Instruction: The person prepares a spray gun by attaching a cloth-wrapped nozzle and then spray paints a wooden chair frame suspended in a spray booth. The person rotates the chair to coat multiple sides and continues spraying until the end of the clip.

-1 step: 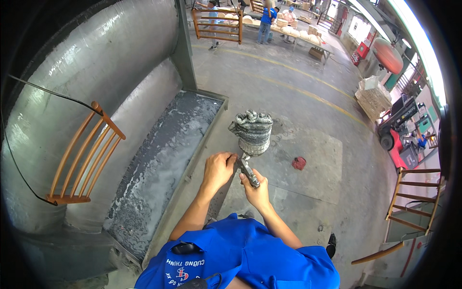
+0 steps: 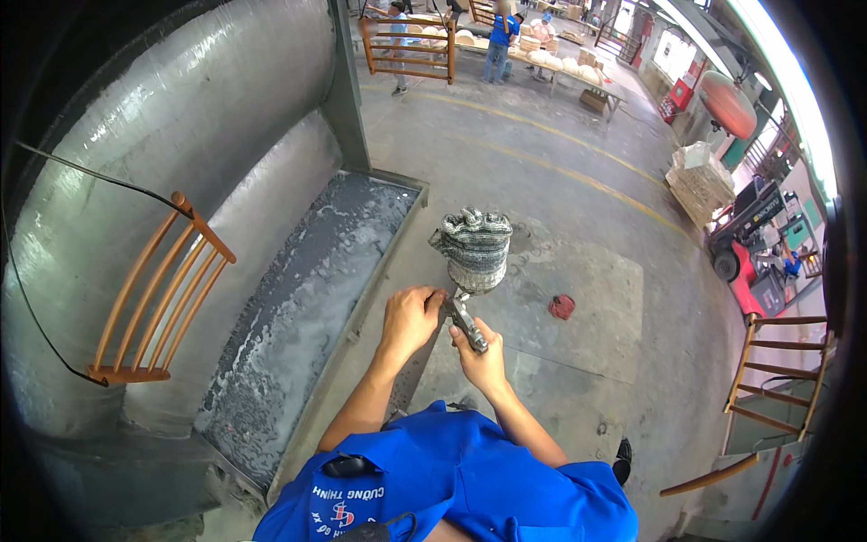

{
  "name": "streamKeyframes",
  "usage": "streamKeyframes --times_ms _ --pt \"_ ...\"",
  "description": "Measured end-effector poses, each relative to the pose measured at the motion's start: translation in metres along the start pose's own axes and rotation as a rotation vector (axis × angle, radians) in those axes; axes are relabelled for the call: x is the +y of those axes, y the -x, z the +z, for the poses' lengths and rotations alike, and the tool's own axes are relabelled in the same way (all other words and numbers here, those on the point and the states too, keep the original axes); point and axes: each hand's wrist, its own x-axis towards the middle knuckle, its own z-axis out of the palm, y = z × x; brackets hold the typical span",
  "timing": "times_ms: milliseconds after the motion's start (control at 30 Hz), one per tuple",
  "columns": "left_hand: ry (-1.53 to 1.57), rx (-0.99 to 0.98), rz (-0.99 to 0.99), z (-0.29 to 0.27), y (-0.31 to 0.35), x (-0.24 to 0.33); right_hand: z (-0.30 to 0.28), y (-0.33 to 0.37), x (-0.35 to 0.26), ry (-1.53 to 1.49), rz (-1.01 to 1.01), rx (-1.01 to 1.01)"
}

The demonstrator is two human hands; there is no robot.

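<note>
My right hand [image 2: 480,354] is wrapped round the body of a small metal spray gun [image 2: 466,322] in front of my chest. The fingers of my left hand [image 2: 414,318] are bent and closed at the gun's other side; their tips are partly hidden. A grey-and-white knitted glove [image 2: 473,248] covers what stands above the gun, so the shape beneath is hidden. To my left, a slatted wooden chair back [image 2: 167,294] hangs from a dark wire, apart from my hands.
On the left, a trough of foamy water [image 2: 312,307] runs below a curved metal wall [image 2: 172,99]. A red rag [image 2: 561,307] lies on the floor. More wooden frames [image 2: 778,372] are at the right, near a red forklift [image 2: 745,280]. People work at far tables.
The foam on the trough's water has shifted slightly, and a distant person has moved a little. My hands and the spray gun stay in place.
</note>
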Motion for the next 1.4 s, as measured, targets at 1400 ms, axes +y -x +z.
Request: streamKeyframes --times_ms 1400 --pt "0.028 0.056 0.023 0.011 -0.034 0.002 -0.007 -0.037 0.009 -0.014 -0.061 0.013"
